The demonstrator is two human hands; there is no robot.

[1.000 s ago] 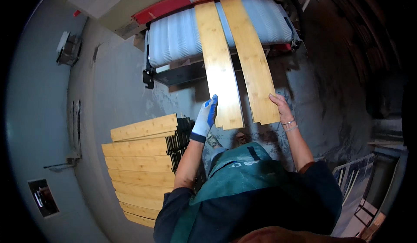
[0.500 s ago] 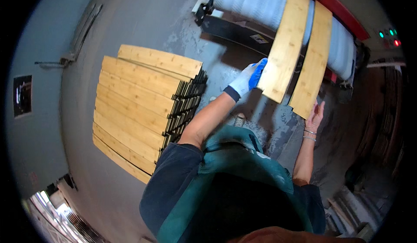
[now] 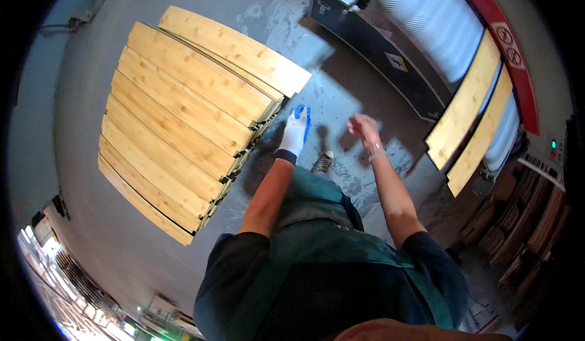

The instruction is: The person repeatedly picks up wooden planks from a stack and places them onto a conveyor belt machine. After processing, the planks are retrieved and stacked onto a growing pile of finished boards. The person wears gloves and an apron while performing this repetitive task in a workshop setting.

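Observation:
My left hand (image 3: 295,128), in a white glove with a blue palm, hovers beside the near end of the plank stack (image 3: 177,109). It holds nothing, and its fingers are loosely bent. My bare right hand (image 3: 364,129), with bands at the wrist, is raised in front of me, a little blurred, fingers curved and apart, nothing in it. Two light bamboo-look planks (image 3: 466,106) (image 3: 484,131) lie side by side on the machine's white ribbed belt (image 3: 432,24), their near ends jutting past it. Neither hand touches a plank.
A dark machine side panel (image 3: 372,49) stands ahead right, below a red guard bar (image 3: 515,67) bearing warning signs. Lit indicators (image 3: 553,144) sit at the right. Brown stacked boards (image 3: 524,219) stand at lower right. My shoe (image 3: 323,161) shows on the grey floor.
Both hands have come off the two planks and moved left, toward the stack. The planks have gone farther onto the belt. My view has turned left.

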